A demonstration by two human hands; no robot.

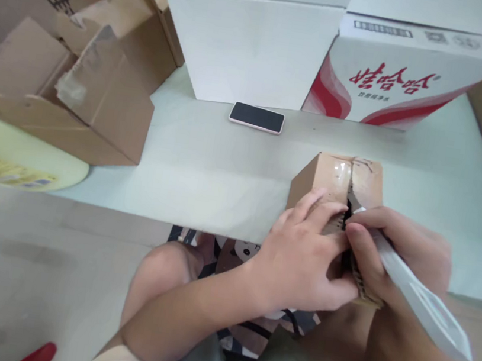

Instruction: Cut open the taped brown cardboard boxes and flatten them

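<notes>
Two hands of ours meet on one small cardboard box (pixel 340 179) that sits at the near edge of the pale table (pixel 206 170), right of centre and partly over our lap. Our left hand (pixel 305 261) lies palm-down across the box's near top, forearm coming up from the lower left; its fingers are slightly spread and pressed flat on the cardboard, the thumb tucked along the box's near side. Our right hand (pixel 397 250) comes in from the right, fingers curled together and clamped on one white-handled knife (pixel 421 298), held much like a pen. The handle trails out to the lower right past the wrist, and the blade tip sits in the dark slit along the taped seam on the box's top. Clear tape shows glossy at the far end of that seam.

Counting what lies around: one dark phone (pixel 257 117) in a pink case lies flat on the table, well apart from the box. Behind it stand two white cartons (pixel 255 45), and one red-and-white printed carton (pixel 399 77) to their right. Several open brown cartons (pixel 73 61) pile up at left, with one pale yellow roll (pixel 15 158) below them. Two red things (pixel 2 345) show at the bottom left on the floor; we cannot tell what they are.
</notes>
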